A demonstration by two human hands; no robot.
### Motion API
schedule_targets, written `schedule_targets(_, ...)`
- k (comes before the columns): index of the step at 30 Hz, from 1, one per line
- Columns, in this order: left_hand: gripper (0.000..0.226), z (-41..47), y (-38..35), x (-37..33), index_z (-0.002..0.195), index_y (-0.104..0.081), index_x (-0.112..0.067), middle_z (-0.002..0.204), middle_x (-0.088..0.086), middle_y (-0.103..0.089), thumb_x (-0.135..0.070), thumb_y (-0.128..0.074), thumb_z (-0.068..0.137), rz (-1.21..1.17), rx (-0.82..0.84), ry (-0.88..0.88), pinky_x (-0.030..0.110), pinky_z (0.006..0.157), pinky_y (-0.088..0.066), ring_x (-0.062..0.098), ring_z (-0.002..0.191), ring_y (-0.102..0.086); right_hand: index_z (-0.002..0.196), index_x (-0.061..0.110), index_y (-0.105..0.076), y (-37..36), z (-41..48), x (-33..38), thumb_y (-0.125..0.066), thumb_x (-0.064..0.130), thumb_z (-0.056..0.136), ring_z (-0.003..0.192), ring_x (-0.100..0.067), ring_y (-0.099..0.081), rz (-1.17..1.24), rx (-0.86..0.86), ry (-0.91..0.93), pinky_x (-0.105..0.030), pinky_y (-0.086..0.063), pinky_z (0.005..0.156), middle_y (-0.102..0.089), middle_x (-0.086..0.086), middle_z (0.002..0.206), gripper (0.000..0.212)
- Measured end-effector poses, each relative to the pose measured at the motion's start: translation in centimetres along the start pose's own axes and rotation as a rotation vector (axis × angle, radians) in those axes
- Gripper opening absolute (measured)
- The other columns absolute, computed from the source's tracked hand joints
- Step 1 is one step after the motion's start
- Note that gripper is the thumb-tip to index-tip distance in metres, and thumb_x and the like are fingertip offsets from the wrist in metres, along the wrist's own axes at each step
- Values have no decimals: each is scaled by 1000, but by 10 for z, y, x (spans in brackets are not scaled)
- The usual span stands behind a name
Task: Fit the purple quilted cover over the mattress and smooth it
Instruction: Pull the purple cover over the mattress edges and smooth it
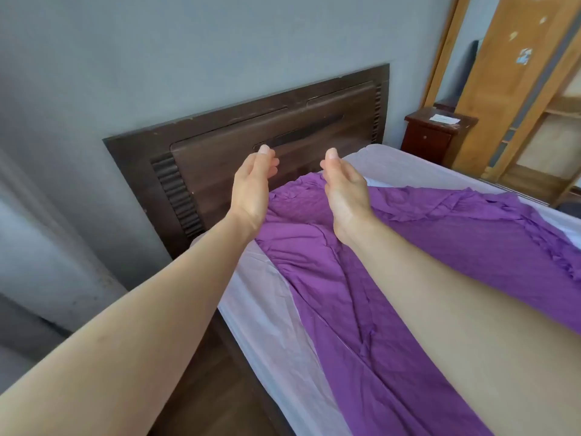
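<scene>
Reaching forward from the bottom of the frame, two bare forearms stretch toward the head of the bed. The left forearm (125, 325) crosses the bed's left edge and the right forearm (471, 309) passes over the fabric. The purple quilted cover (361, 309) lies on the mattress (267, 294), bunched and creased. It runs as a strip from the near edge up toward the head end and spreads out to the right, with a ruffled border on that side. It is not fitted: pale mattress surface shows bare along the left side and at the far right corner.

Farther out, the left hand (251, 187) and right hand (345, 190) are held up near each other, palms facing inward with a gap between. The fingers on both are loosely extended and slightly curved, gripping nothing. The right hand overlaps the cover in view; can't tell if it touches.

Behind the hands is a dark wood headboard (220, 152) against a grey wall (188, 42). At far right, a reddish nightstand (430, 136) has a paper (445, 118) on top, and a light wooden wardrobe (518, 89) stands beside it.
</scene>
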State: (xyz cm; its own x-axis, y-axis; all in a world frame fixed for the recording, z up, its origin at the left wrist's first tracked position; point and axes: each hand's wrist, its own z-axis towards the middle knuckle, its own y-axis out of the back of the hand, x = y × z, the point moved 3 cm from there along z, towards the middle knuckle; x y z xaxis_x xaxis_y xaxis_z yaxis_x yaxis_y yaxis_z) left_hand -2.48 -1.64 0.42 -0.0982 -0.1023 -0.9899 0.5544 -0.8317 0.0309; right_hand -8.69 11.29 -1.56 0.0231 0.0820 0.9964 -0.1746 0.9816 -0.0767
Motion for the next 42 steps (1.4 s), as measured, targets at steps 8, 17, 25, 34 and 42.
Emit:
schedule_targets(8,32,14,19,24,106,-59,-24,112,-5,-63,-44,-35,97,-16,-48,38,24,93,-37,11,110,-58,124,26,-57,-23,8,-29,-47,52,91,117,-9,-53,23,56,-67,-22,-40,90,-59,7,128,43)
schedule_targets(17,34,94,63,61,110,-57,-24,114,-6,-62,-44,-34,97,4,12,78,22,91,-37,6,106,-58,127,26,-55,-97,62,-49,-47,52,91,123,-12,-52,-4,-21,-85,-22,-39,91,-56,6,133,45)
schedule_targets(25,26,182,127,80,98,-60,-35,117,-6,-62,-44,-35,97,10,100,85,15,86,-37,7,114,-56,120,26,-61,-196,123,-84,-51,49,90,116,-8,-55,41,-58,-102,-27,-42,99,-62,9,124,39)
schedule_targets(34,32,229,138,100,110,-59,-25,121,0,-63,-40,-33,99,4,66,79,27,105,-36,11,116,-56,109,30,-63,-224,158,-92,-50,47,91,83,14,-50,25,24,-92,-5,-39,65,-58,28,90,28)
schedule_targets(42,34,238,102,163,110,-60,-19,118,2,-64,-40,-35,98,3,-23,160,23,92,-39,14,111,-59,79,37,-58,-195,183,-140,-47,49,91,82,10,-52,-78,97,-116,-11,-38,70,-55,30,82,21)
